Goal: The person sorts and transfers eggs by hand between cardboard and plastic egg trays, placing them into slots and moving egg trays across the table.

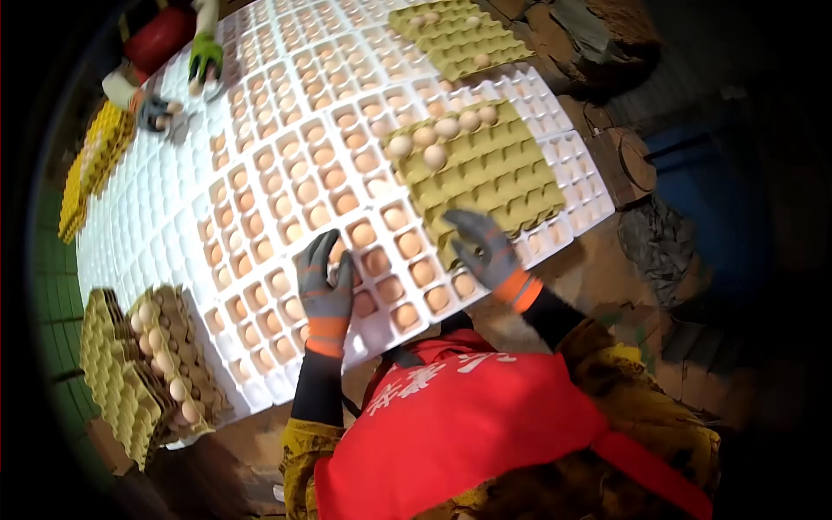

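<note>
My left hand (pixel 327 286), in a grey and orange glove, is over the white compartment tray (pixel 375 334) in front of me. Its fingers curl round a brown egg (pixel 336 251), which shows between thumb and fingertips. Over the near left edge of a yellow-green pulp egg tray (pixel 494 178) is my right hand (pixel 484 247), gloved alike, fingers apart and no egg visible in them. Whether it touches that tray I cannot tell. Several eggs (pixel 446 128) sit along the pulp tray's far and left sides.
White trays with many eggs (pixel 303 191) cover the table. Stacked pulp trays (pixel 121 373) and a tray of eggs (pixel 165 355) stand at the left. Another person's gloved hands (pixel 205 59) work at the far left, near yellow trays (pixel 94 165). Another pulp tray (pixel 459 39) lies at the back.
</note>
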A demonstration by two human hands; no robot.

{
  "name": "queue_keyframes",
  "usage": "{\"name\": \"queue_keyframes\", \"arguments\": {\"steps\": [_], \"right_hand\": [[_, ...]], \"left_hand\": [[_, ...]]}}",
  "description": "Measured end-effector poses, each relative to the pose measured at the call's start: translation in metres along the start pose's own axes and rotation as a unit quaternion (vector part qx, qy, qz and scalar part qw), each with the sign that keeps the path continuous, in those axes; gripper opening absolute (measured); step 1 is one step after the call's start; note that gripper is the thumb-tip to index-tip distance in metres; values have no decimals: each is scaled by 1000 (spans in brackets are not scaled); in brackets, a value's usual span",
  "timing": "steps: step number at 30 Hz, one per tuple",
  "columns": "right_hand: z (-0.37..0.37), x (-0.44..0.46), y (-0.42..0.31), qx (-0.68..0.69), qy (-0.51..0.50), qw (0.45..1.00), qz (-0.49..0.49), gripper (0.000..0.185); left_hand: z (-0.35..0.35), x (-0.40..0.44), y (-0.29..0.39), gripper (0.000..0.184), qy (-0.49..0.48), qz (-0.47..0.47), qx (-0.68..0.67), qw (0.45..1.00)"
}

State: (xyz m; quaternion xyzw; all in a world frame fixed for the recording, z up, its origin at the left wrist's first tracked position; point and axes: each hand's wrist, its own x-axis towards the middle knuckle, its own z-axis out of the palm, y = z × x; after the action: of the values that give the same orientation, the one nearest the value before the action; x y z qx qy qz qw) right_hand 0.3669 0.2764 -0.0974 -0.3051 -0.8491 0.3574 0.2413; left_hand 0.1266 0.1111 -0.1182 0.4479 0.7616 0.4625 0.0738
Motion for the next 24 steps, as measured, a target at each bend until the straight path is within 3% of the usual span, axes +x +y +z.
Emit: {"name": "queue_keyframes", "arguments": {"steps": [3, 6, 9, 10, 13, 15, 18, 20, 21, 22, 23, 24], "right_hand": [[-76, 71, 63, -91, 40, 995, 4, 43], [-116, 143, 117, -182, 14, 982, -44, 49], [-123, 198, 139, -251, -69, 956, -139, 51], [-119, 209, 147, -305, -114, 931, -164, 52], [-124, 216, 171, -270, -191, 934, -137, 55], [-129, 209, 188, -216, -155, 953, -143, 53], [-131, 205, 194, -215, -127, 955, -159, 47], [-134, 211, 185, -56, -92, 989, -100, 44], [-134, 213, 181, 26, -76, 994, -68, 43], [-123, 214, 192, 287, -37, 957, 19, 41], [-137, 219, 185, 395, -64, 908, 125, 39], [-140, 218, 178, 539, -53, 826, 156, 39]], "left_hand": [[73, 58, 49, 51, -46, 108, 32, 993], [131, 105, 82, 68, -138, 125, 120, 975], [162, 127, 84, 58, -174, 105, 207, 957], [166, 132, 84, 56, -174, 86, 182, 964], [168, 140, 71, 51, -165, 21, 93, 982], [173, 138, 54, 49, -134, -37, 10, 990], [171, 147, 95, 50, -152, 32, 170, 973], [173, 150, 96, 46, -180, 39, 273, 944], [170, 149, 93, 45, -160, -3, 186, 969], [165, 148, 89, 43, -136, -45, 97, 985], [158, 145, 82, 42, -111, -86, 7, 990], [152, 135, 62, 35, -54, -200, -214, 955]]}}
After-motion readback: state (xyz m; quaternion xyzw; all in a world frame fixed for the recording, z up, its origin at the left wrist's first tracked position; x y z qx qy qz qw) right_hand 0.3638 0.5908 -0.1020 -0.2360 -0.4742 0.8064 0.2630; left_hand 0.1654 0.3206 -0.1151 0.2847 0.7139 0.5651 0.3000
